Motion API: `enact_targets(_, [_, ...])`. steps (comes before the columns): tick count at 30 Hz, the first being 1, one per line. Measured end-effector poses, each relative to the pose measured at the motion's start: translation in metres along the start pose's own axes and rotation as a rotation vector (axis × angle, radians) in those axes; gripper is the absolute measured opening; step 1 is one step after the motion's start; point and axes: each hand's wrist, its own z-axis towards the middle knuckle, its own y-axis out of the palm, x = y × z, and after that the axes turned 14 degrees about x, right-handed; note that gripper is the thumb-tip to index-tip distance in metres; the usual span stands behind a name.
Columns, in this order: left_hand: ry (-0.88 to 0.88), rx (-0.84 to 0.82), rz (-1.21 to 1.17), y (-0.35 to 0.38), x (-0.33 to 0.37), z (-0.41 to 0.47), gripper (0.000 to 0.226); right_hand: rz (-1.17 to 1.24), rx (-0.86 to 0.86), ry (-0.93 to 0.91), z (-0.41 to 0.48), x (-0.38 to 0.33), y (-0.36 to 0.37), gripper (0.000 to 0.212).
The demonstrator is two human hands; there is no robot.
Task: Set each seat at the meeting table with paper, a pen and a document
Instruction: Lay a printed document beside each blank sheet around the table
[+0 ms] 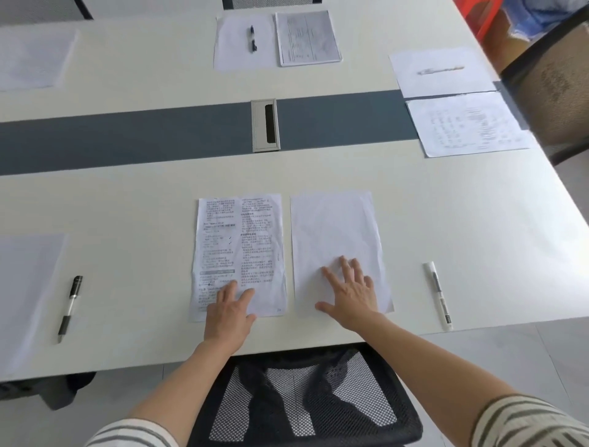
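With my left hand (230,311) flat on the document (239,252) and my right hand (350,292) flat on the blank paper (334,229), I should square both to the table edge, then fetch the pen (438,295) lying right.

Long off-white bench (446,207) with dark grey centre strip (127,140); black mesh chair (302,398) at lower centre; pale tiled floor (510,357) lower right.

Tabletop (127,207): 5 blank sheets (338,229) (25,287) (32,57) (236,51) (446,83), 3 printed docs (239,242) (307,38) (468,127), 4 pens (70,308) (439,295) (252,39) (441,70). 3 chairs (302,398) (554,89) (271,3), 2 hands (228,314) (352,293).
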Motion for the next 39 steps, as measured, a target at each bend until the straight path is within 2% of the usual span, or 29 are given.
enact_targets(8, [0.010,0.007,-0.004,0.001,-0.003,-0.001,0.054,0.025,-0.004,-0.002,0.004,-0.001,-0.004,0.086])
enact_targets(10, [0.021,0.004,0.002,0.002,-0.005,-0.001,0.055,0.092,0.123,0.063,0.000,0.010,-0.011,0.082])
enact_targets(12, [0.029,-0.001,0.009,0.002,-0.007,0.000,0.055,0.160,0.376,0.197,-0.007,0.042,-0.019,0.069])
enact_targets(14, [0.035,-0.005,0.014,0.002,-0.008,-0.001,0.055,0.184,0.486,0.433,-0.021,0.085,-0.024,0.059])
enact_targets(17, [0.031,0.001,0.005,0.004,-0.007,-0.001,0.055,0.197,0.306,0.790,-0.038,0.134,-0.023,0.051])
enact_targets(19, [0.029,-0.001,0.009,0.005,-0.007,-0.001,0.055,0.244,0.211,0.880,-0.042,0.145,-0.019,0.038])
enact_targets(22, [0.028,-0.003,0.017,0.005,-0.008,-0.001,0.055,0.304,0.228,0.819,-0.028,0.131,-0.024,0.027])
enact_targets(27, [0.018,-0.008,0.001,0.004,-0.008,-0.002,0.055,0.458,0.355,0.528,0.028,0.053,-0.054,0.022])
enact_targets(30, [0.014,-0.021,-0.011,0.003,-0.009,-0.001,0.055,0.502,0.356,0.418,0.058,0.010,-0.064,0.022])
enact_targets(34, [0.012,-0.029,-0.005,0.004,-0.009,-0.001,0.055,0.486,0.276,0.415,0.081,-0.017,-0.057,0.025])
enact_targets(39, [0.005,-0.016,-0.028,0.004,-0.009,-0.001,0.055,0.409,0.110,0.471,0.084,-0.019,-0.027,0.025])
